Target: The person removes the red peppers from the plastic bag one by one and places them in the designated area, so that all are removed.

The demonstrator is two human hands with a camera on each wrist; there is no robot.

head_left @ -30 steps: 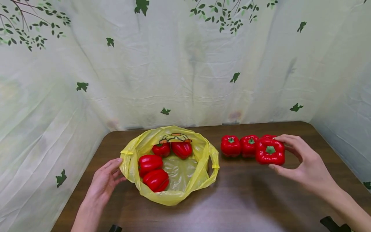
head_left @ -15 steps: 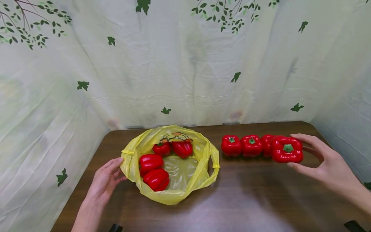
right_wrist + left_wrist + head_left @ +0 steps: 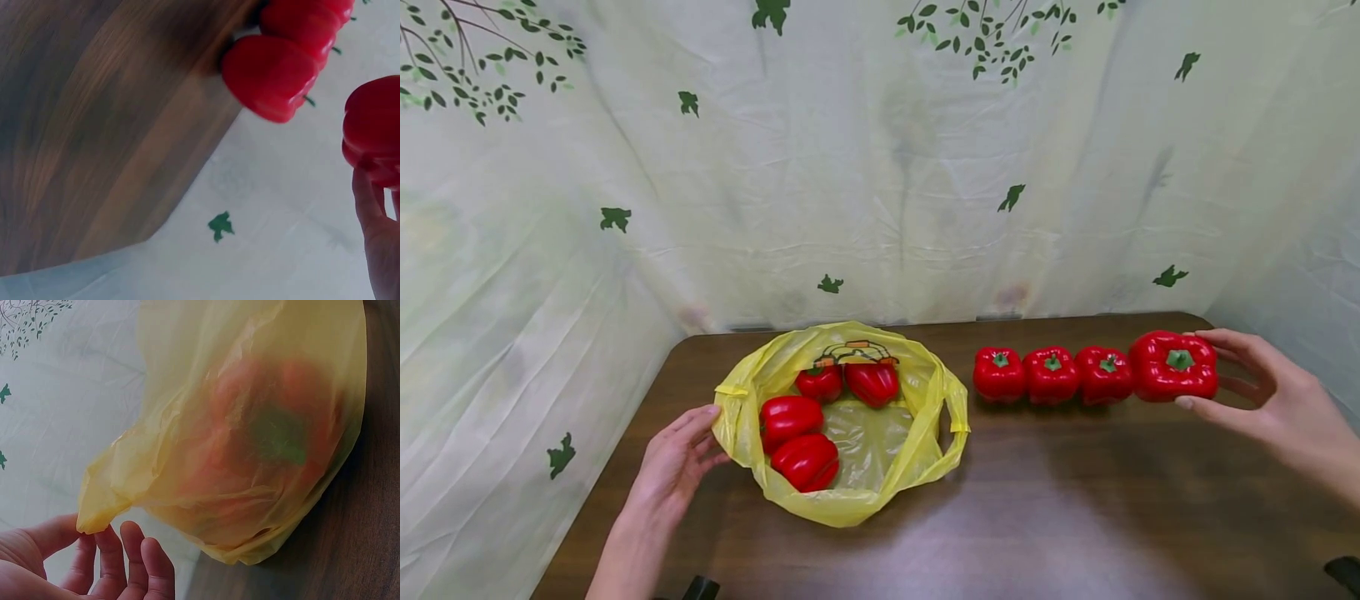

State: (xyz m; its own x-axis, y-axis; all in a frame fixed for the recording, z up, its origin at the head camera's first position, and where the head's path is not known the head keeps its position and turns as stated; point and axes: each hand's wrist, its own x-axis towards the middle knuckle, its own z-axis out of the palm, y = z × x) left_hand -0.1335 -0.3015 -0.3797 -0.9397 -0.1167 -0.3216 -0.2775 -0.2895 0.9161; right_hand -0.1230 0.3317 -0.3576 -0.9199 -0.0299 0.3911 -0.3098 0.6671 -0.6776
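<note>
A yellow plastic bag (image 3: 857,508) stands with its mouth wide on the table, several red bell peppers (image 3: 805,463) lying inside. My left hand (image 3: 673,467) pinches the bag's left edge between thumb and fingers; in the left wrist view, a pepper shows dimly through the bag's wall (image 3: 187,456). At the far right, my right hand (image 3: 1273,396) grips another red bell pepper (image 3: 1157,375) from its right side, green stem facing me. In the right wrist view, that held pepper (image 3: 375,119) appears apart from the row of peppers.
Three red bell peppers (image 3: 1051,377) stand in a row at the back of the brown wooden table (image 3: 1037,517), right of the bag. A pale curtain (image 3: 895,167) with leaf prints hangs right behind the table's back edge.
My right hand has carried its bell pepper to the right and slightly back, past the row's third pepper, which it had partly hidden. The left hand and bag have stayed in place.
</note>
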